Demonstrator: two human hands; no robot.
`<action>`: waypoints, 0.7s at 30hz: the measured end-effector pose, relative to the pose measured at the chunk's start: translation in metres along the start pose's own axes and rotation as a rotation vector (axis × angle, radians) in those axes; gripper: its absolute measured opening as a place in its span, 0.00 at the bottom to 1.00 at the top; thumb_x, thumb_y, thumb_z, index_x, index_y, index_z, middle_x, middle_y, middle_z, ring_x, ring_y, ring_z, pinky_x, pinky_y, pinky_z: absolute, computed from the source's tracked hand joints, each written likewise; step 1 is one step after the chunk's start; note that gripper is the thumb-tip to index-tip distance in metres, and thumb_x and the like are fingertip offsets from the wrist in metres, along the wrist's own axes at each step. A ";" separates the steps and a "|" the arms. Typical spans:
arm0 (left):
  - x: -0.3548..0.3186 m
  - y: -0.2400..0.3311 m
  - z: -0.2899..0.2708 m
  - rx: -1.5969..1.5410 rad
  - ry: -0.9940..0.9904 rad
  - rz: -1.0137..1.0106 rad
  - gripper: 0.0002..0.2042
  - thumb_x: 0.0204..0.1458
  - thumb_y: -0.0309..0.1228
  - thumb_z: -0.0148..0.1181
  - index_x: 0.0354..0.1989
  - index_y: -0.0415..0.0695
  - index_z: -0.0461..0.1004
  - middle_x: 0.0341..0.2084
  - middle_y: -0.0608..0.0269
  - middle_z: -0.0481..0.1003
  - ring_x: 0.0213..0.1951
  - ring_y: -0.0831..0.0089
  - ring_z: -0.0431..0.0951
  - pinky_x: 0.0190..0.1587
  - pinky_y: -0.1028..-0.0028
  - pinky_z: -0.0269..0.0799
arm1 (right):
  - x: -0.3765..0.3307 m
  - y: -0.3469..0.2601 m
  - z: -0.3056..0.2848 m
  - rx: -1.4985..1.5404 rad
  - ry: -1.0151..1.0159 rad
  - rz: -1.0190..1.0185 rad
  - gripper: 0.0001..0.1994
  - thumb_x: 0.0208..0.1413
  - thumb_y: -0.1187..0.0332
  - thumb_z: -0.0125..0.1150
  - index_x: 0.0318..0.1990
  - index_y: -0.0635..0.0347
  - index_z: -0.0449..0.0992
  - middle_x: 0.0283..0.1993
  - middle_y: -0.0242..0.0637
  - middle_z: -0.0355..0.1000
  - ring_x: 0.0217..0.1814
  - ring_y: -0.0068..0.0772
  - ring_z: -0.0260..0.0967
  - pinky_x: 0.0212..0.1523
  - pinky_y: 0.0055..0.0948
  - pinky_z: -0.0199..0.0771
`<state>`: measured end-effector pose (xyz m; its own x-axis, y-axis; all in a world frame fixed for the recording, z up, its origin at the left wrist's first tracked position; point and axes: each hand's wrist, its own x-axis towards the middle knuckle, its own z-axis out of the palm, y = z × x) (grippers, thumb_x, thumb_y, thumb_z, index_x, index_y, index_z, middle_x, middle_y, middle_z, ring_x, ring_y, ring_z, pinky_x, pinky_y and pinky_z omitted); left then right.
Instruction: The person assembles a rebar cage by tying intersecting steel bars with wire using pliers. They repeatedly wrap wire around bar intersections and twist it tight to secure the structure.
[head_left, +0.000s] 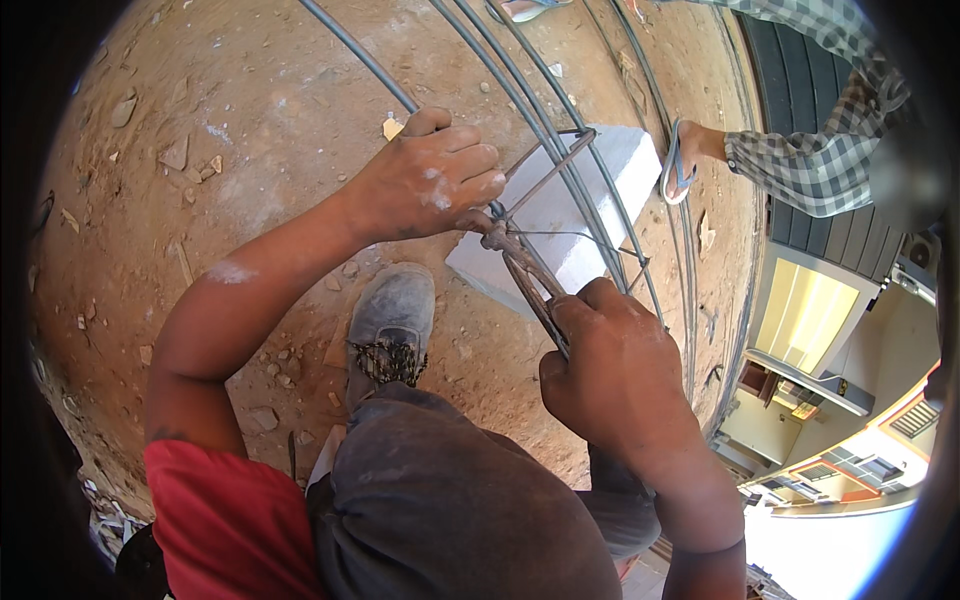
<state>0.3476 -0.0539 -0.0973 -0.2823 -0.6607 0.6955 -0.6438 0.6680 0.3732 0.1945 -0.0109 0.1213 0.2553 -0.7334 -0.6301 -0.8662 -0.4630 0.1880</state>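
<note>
The right hand (615, 375) is nearest, fist clamped on rusty pincers (525, 275) that run toward 11 o'clock to a wire tie (492, 232). The left hand (430, 185), at 10 o'clock from the tie, is closed around a rebar (370, 70), seemingly touching the tie. A white block (600, 190) lies beneath.

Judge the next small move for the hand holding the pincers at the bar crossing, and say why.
Probably a further twist of the pincers with the right hand. Their head sits at the thin tie wire where the steel bars cross, a wire end juts loose, and the left hand grips the bars there, seemingly steadying them.
</note>
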 end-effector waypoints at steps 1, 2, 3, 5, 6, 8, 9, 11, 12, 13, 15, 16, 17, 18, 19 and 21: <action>0.000 0.000 0.000 -0.012 -0.002 -0.003 0.21 0.33 0.43 0.71 0.37 0.52 0.74 0.36 0.72 0.74 0.44 0.72 0.75 0.52 0.64 0.60 | 0.000 0.002 0.001 0.013 -0.015 0.025 0.15 0.46 0.71 0.59 0.42 0.70 0.73 0.38 0.49 0.69 0.42 0.51 0.74 0.37 0.46 0.79; 0.000 0.000 -0.001 -0.025 -0.005 -0.005 0.21 0.33 0.43 0.71 0.37 0.52 0.74 0.36 0.72 0.74 0.44 0.72 0.75 0.52 0.64 0.60 | -0.001 0.003 0.004 0.037 0.008 0.024 0.16 0.47 0.71 0.59 0.44 0.69 0.72 0.38 0.49 0.70 0.41 0.52 0.74 0.37 0.46 0.79; 0.001 0.000 -0.001 -0.030 -0.006 -0.003 0.21 0.33 0.43 0.71 0.37 0.52 0.74 0.36 0.73 0.74 0.44 0.72 0.75 0.51 0.64 0.60 | -0.001 0.003 0.009 0.093 0.003 0.097 0.18 0.46 0.70 0.60 0.46 0.67 0.72 0.35 0.48 0.71 0.38 0.53 0.75 0.37 0.47 0.77; 0.001 0.001 -0.002 -0.038 -0.009 -0.006 0.21 0.33 0.42 0.71 0.37 0.52 0.74 0.35 0.73 0.73 0.43 0.73 0.74 0.51 0.65 0.60 | -0.001 -0.001 0.024 0.227 0.068 0.186 0.22 0.45 0.69 0.63 0.50 0.61 0.70 0.29 0.46 0.73 0.31 0.55 0.75 0.39 0.48 0.74; 0.001 0.000 -0.002 -0.046 -0.011 -0.007 0.21 0.33 0.42 0.71 0.37 0.52 0.73 0.35 0.73 0.73 0.43 0.73 0.74 0.51 0.65 0.60 | -0.001 -0.005 0.033 0.275 0.098 0.215 0.24 0.45 0.69 0.63 0.52 0.61 0.69 0.28 0.47 0.74 0.31 0.55 0.76 0.40 0.48 0.74; 0.002 0.000 -0.003 -0.062 -0.017 -0.015 0.21 0.32 0.42 0.72 0.37 0.52 0.73 0.35 0.73 0.73 0.43 0.73 0.74 0.51 0.65 0.59 | -0.001 -0.011 0.050 0.373 0.160 0.270 0.28 0.46 0.68 0.63 0.57 0.61 0.65 0.28 0.48 0.75 0.32 0.56 0.76 0.41 0.48 0.75; 0.002 0.000 -0.004 -0.056 -0.030 -0.016 0.21 0.32 0.42 0.72 0.37 0.52 0.73 0.35 0.73 0.73 0.43 0.73 0.74 0.52 0.65 0.59 | -0.001 -0.011 0.056 0.342 0.077 0.282 0.28 0.46 0.64 0.63 0.56 0.65 0.67 0.42 0.54 0.76 0.39 0.56 0.77 0.41 0.48 0.77; 0.003 -0.001 -0.005 -0.050 -0.060 -0.019 0.22 0.31 0.42 0.73 0.37 0.53 0.73 0.34 0.73 0.73 0.43 0.73 0.74 0.52 0.64 0.59 | -0.002 -0.009 0.066 0.367 0.096 0.257 0.28 0.46 0.64 0.63 0.57 0.65 0.68 0.43 0.53 0.76 0.40 0.56 0.77 0.43 0.47 0.77; 0.003 -0.001 -0.005 -0.044 -0.049 -0.007 0.22 0.31 0.42 0.73 0.37 0.52 0.73 0.34 0.72 0.72 0.43 0.72 0.74 0.50 0.65 0.60 | -0.001 -0.008 0.071 0.372 0.133 0.223 0.28 0.46 0.64 0.63 0.57 0.65 0.69 0.43 0.52 0.76 0.40 0.55 0.77 0.43 0.46 0.77; 0.003 -0.002 -0.004 -0.039 -0.034 0.004 0.22 0.31 0.42 0.73 0.36 0.52 0.72 0.33 0.72 0.71 0.42 0.71 0.74 0.48 0.65 0.61 | -0.001 -0.007 0.076 0.426 0.144 0.249 0.27 0.45 0.65 0.62 0.55 0.66 0.70 0.41 0.52 0.76 0.39 0.55 0.77 0.44 0.45 0.76; 0.003 -0.002 -0.003 -0.032 -0.001 0.021 0.22 0.31 0.42 0.73 0.34 0.51 0.71 0.32 0.71 0.70 0.41 0.71 0.73 0.46 0.65 0.61 | 0.001 -0.007 0.088 0.521 0.226 0.253 0.25 0.44 0.67 0.60 0.53 0.68 0.73 0.35 0.52 0.76 0.38 0.54 0.76 0.46 0.44 0.75; 0.003 -0.002 -0.002 -0.028 0.013 0.026 0.21 0.30 0.42 0.73 0.34 0.51 0.71 0.31 0.71 0.70 0.40 0.71 0.73 0.45 0.65 0.61 | 0.004 -0.008 0.095 0.550 0.254 0.253 0.26 0.44 0.67 0.60 0.53 0.68 0.73 0.37 0.53 0.76 0.39 0.54 0.76 0.46 0.43 0.74; 0.002 -0.002 -0.001 -0.025 0.028 0.033 0.21 0.30 0.42 0.73 0.33 0.52 0.71 0.31 0.71 0.70 0.39 0.71 0.73 0.45 0.66 0.60 | 0.006 -0.011 0.103 0.580 0.282 0.254 0.26 0.44 0.67 0.60 0.53 0.69 0.72 0.39 0.53 0.76 0.40 0.54 0.76 0.47 0.43 0.74; 0.002 -0.003 0.000 -0.027 0.017 0.024 0.21 0.31 0.42 0.73 0.35 0.52 0.72 0.32 0.72 0.71 0.41 0.72 0.73 0.47 0.65 0.60 | 0.008 -0.015 0.109 0.619 0.300 0.274 0.27 0.44 0.67 0.60 0.54 0.69 0.72 0.40 0.54 0.76 0.41 0.54 0.76 0.47 0.43 0.74; 0.001 -0.003 0.000 -0.026 0.002 0.017 0.22 0.31 0.42 0.73 0.36 0.53 0.73 0.33 0.72 0.72 0.42 0.72 0.74 0.48 0.65 0.60 | 0.010 -0.018 0.114 0.628 0.321 0.262 0.27 0.44 0.67 0.60 0.54 0.69 0.72 0.41 0.54 0.76 0.42 0.54 0.76 0.47 0.43 0.74; 0.001 -0.004 0.001 -0.019 -0.008 0.018 0.22 0.32 0.42 0.73 0.37 0.53 0.74 0.34 0.73 0.73 0.42 0.73 0.75 0.50 0.65 0.60 | 0.011 -0.024 0.117 0.674 0.316 0.305 0.27 0.44 0.67 0.60 0.54 0.69 0.71 0.43 0.54 0.76 0.43 0.54 0.76 0.48 0.42 0.74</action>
<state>0.3493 -0.0572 -0.0989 -0.2992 -0.6513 0.6973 -0.6253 0.6858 0.3723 0.1681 0.0506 0.0216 -0.0118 -0.9320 -0.3622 -0.9646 0.1061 -0.2414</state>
